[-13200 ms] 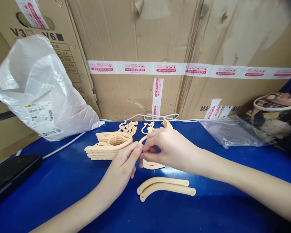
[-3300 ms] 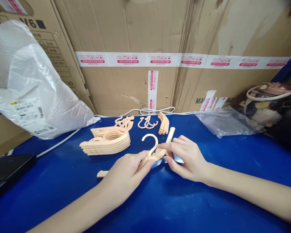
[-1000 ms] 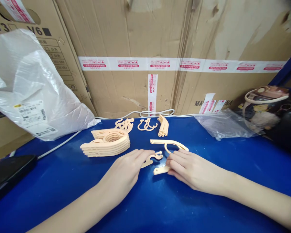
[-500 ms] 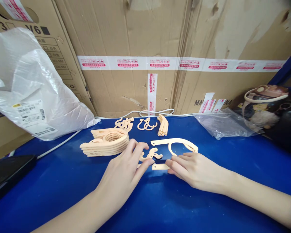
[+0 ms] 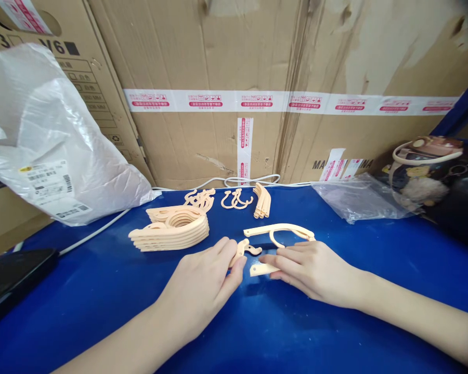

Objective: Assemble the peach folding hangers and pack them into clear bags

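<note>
My left hand [image 5: 206, 278] pinches a small beige plastic hanger hook piece [image 5: 243, 249] between thumb and fingers; its curved part is mostly hidden by the hand. Just to the right, my right hand [image 5: 308, 267] is closed on a beige folding hanger frame [image 5: 292, 227]. Two arms of the frame point left, each with a small hole at its end, and the lower arm [image 5: 260, 269] sticks out from under my fingers. The hook piece lies between the arm ends, and a gap shows between it and the lower one.
A stack of beige hanger frames [image 5: 167, 239] lies left of my hands. Behind are loose hooks [image 5: 203, 199], more hooks [image 5: 236, 200] and a bundle of curved strips [image 5: 261, 201]. A clear plastic bag [image 5: 351, 200], white parcel bag [image 5: 62, 156] and black phone-like object [image 5: 15, 278] surround them.
My left hand has closed in around the hook piece and turned it more upright. The frame in my right hand has shifted and tilted slightly, its lower arm end moving right.
</note>
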### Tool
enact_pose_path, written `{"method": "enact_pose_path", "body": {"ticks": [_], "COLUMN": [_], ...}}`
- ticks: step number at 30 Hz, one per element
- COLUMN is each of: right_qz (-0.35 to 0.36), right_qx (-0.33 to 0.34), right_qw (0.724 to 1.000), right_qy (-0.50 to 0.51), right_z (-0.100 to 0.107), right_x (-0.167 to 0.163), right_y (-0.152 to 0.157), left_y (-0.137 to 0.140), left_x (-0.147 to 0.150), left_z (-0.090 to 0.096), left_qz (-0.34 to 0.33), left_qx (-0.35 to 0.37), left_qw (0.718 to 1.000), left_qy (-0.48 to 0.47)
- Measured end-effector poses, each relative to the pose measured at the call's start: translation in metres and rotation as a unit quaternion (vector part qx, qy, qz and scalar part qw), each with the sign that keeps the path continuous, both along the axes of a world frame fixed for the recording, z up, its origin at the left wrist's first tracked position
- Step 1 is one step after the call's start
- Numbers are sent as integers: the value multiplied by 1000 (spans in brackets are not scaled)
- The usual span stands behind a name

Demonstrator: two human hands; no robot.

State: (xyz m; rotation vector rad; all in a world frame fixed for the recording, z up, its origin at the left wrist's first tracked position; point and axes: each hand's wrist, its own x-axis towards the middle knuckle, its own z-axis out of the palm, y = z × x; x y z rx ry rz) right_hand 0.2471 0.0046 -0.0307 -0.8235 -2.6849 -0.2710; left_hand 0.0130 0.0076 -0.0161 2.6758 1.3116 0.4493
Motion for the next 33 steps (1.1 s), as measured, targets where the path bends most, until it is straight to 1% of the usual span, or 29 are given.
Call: {"method": "enact_pose_path", "body": {"ticks": [3,5,8,13,16,19,21,24,26,30,33], "right_qz": [4,3,2,-1,0,9,18,22,19,13,11], "right_qx": [-27,-28,-37,-43,-44,-62,-76,-84,-86,-85,-74], "right_qw": [1000,1000,999,999,999,998,996,996,996,996,997], "right_qy": [8,7,4,10,18,26,34,36,31,30,34], "right_z": [1,2,3,2,3,4,5,5,5,5,5], "right_x": [2,2,3,4,4,4,3,3,3,3,2], "right_y": [2,2,3,3,3,2,2,1,1,0,-2], "left_y": [0,-1,-3,-7,-6,-3,-2,-3,-4,-5,-4], "left_x": [-1,-2,-3,-2,-2,-3,-3,-3,-3,-4,-5], "left_z": [0,-1,-2,-2,1,3,3,1,1,1,-1], "left_qz": [-26,-48,-75,-109,-96,-70,-64,-73,-80,-98,-116], "left_qx": [-12,-22,-54,-90,-97,-104,-113,-126,-123,-91,-48], "left_qw": [1000,999,995,990,990,991,991,989,989,991,992], "left_qy": [-1,-12,-24,-10,-29,-53,-46,-28,-22,1,26]}}
